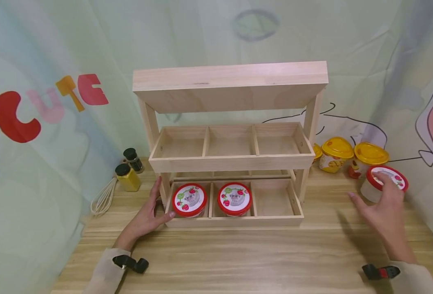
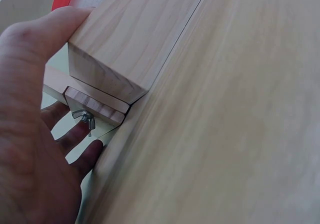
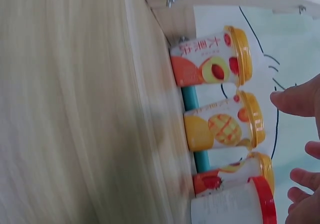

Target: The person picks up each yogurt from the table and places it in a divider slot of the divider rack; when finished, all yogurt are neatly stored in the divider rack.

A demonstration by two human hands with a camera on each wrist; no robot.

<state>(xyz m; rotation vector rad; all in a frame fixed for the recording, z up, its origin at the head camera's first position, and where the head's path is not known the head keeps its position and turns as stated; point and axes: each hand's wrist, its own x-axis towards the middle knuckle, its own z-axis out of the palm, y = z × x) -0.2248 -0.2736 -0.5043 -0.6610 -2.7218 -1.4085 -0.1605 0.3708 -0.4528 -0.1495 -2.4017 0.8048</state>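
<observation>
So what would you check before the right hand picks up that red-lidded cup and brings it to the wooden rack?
1. Right hand over the red-lidded cup: ok, fingers spread above the lid, no grip yet.
2. Free slot in the bottom tray: ok, the right compartment is empty; two cups fill the others.
3. Rack held steady: ok, the left hand rests against its lower left corner.
4. Cup upright: ok, lid faces up.
5. Neighbours apart: cannot tell; the yellow-lidded cups stand right behind it.
6. Lid sealed: cannot tell.
</observation>
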